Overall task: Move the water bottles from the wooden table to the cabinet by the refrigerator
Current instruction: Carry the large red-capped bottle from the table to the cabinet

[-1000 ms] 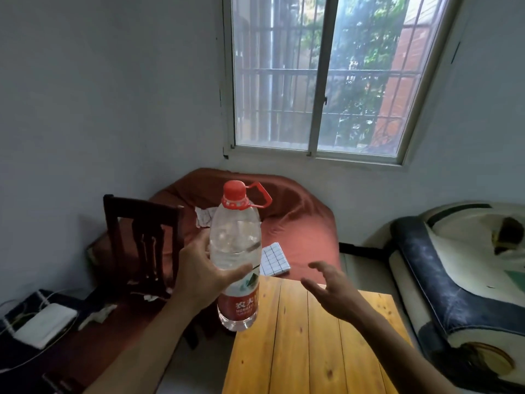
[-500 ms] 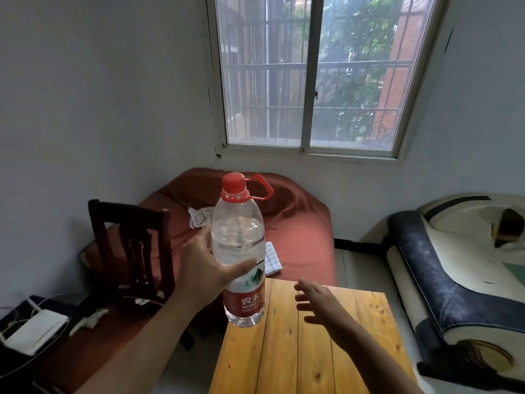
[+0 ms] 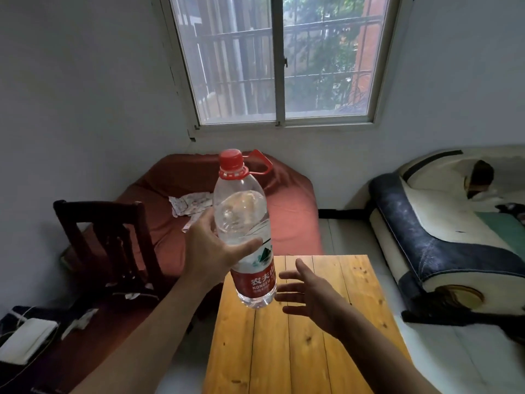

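Note:
A large clear water bottle (image 3: 245, 223) with a red cap, red carry loop and red label hangs in the air, tilted slightly, its base just above the far left part of the wooden table (image 3: 298, 342). My left hand (image 3: 211, 248) is wrapped around its middle. My right hand (image 3: 311, 294) hovers over the table just right of the bottle's base, fingers spread, palm toward the bottle, holding nothing. No other bottle and no cabinet or refrigerator is in view.
A dark wooden chair (image 3: 113, 240) stands left of the table. Behind it is a red-covered seat (image 3: 287, 211) with papers under the window (image 3: 281, 61). A white and blue sofa (image 3: 443, 237) fills the right. A dark low surface with a white device (image 3: 25, 339) lies at the lower left.
The view has shifted so the table sits more centred. My left hand carried the bottle rightward over the table's edge. My right hand drew closer to the bottle's base.

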A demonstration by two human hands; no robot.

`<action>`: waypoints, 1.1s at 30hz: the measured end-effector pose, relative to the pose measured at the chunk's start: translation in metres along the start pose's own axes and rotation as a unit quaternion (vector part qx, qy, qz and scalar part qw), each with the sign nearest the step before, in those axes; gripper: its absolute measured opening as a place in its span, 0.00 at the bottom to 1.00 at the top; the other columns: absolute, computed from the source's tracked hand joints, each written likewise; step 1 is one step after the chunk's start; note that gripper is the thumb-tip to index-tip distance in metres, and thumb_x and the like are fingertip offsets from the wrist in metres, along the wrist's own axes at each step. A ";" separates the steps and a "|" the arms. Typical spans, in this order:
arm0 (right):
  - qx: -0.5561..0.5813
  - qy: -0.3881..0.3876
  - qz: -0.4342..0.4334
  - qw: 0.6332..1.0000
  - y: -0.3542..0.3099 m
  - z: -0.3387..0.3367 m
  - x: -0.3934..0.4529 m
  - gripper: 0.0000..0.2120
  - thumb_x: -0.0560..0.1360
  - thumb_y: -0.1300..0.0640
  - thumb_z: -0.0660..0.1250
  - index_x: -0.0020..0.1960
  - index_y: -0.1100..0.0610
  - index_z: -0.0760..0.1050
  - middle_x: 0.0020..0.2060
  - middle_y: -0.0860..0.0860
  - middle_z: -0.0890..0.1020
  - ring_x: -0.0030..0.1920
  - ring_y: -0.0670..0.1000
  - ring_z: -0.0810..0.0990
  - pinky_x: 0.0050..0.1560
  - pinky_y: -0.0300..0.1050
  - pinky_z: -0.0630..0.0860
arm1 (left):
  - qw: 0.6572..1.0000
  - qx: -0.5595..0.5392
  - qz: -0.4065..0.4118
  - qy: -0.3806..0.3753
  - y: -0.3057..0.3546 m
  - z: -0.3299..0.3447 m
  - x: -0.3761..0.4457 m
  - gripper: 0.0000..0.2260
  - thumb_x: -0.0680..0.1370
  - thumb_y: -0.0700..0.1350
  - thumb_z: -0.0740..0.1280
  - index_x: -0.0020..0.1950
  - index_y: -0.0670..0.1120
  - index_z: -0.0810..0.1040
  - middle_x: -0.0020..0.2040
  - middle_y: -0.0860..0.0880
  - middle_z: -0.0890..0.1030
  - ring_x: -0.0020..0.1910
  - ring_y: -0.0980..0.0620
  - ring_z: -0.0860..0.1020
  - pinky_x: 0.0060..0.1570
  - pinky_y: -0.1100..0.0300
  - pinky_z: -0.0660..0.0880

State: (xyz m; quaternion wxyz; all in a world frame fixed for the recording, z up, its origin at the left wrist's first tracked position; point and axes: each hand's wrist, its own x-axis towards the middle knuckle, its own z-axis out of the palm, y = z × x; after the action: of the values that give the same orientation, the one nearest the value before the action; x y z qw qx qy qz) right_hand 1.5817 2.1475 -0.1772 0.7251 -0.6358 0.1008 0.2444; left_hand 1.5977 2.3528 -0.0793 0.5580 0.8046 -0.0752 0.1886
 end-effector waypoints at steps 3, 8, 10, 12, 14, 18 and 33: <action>0.011 0.035 0.005 0.999 0.004 -0.001 -0.008 0.29 0.79 0.34 0.52 0.64 0.54 0.74 0.57 0.56 0.82 0.58 0.56 0.81 0.58 0.54 0.79 | 1.000 -0.023 0.006 -0.015 -0.002 0.006 0.001 0.34 0.57 0.55 0.84 0.59 0.47 0.80 0.51 0.51 0.86 0.49 0.53 0.85 0.45 0.51 0.84; 0.036 0.107 0.006 0.994 0.009 0.012 -0.025 0.29 0.78 0.32 0.53 0.65 0.53 0.74 0.59 0.56 0.80 0.60 0.58 0.79 0.63 0.60 0.75 | 0.996 -0.058 0.027 -0.057 -0.006 0.003 0.004 0.32 0.59 0.52 0.84 0.60 0.45 0.80 0.52 0.52 0.86 0.50 0.54 0.85 0.45 0.52 0.84; 0.052 0.136 0.001 0.989 0.011 0.022 -0.035 0.29 0.78 0.31 0.53 0.65 0.51 0.74 0.59 0.56 0.80 0.61 0.58 0.78 0.64 0.62 0.73 | 0.993 -0.062 0.047 -0.090 -0.007 0.000 0.006 0.32 0.61 0.50 0.84 0.61 0.44 0.79 0.55 0.50 0.85 0.52 0.53 0.85 0.47 0.50 0.84; 0.073 0.162 -0.017 0.984 0.016 0.032 -0.044 0.28 0.77 0.31 0.54 0.65 0.50 0.74 0.60 0.57 0.80 0.62 0.58 0.78 0.65 0.63 0.72 | 0.986 -0.059 0.089 -0.125 -0.005 -0.003 0.008 0.32 0.61 0.52 0.84 0.61 0.44 0.79 0.55 0.50 0.85 0.53 0.54 0.84 0.47 0.55 0.84; 0.113 0.192 -0.033 0.974 0.021 0.041 -0.054 0.28 0.78 0.32 0.54 0.65 0.50 0.74 0.60 0.58 0.80 0.62 0.58 0.78 0.64 0.63 0.72 | 0.978 -0.053 0.129 -0.152 -0.003 -0.004 0.010 0.34 0.61 0.57 0.82 0.61 0.44 0.78 0.56 0.50 0.84 0.53 0.55 0.83 0.47 0.58 0.83; 0.184 0.254 -0.065 0.947 0.033 0.047 -0.082 0.28 0.77 0.33 0.54 0.65 0.51 0.74 0.59 0.59 0.81 0.62 0.61 0.77 0.63 0.64 0.71 | 0.959 -0.095 0.155 -0.215 0.007 0.002 0.009 0.38 0.60 0.64 0.77 0.63 0.44 0.77 0.56 0.50 0.84 0.53 0.55 0.83 0.47 0.57 0.83; 0.294 0.430 -0.090 0.849 0.104 0.001 -0.263 0.35 0.75 0.27 0.50 0.68 0.51 0.70 0.69 0.60 0.73 0.69 0.64 0.70 0.74 0.66 0.58 | 0.862 -0.198 0.225 -0.409 0.110 0.107 -0.120 0.39 0.59 0.73 0.73 0.64 0.57 0.69 0.56 0.63 0.78 0.52 0.69 0.78 0.45 0.76 0.75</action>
State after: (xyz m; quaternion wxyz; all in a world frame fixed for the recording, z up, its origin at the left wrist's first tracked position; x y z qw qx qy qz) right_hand 1.3052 2.0967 -0.1477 0.7812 -0.4405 0.4120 -0.1612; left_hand 1.4747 2.2029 -0.0624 0.5671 0.6429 -0.5118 -0.0562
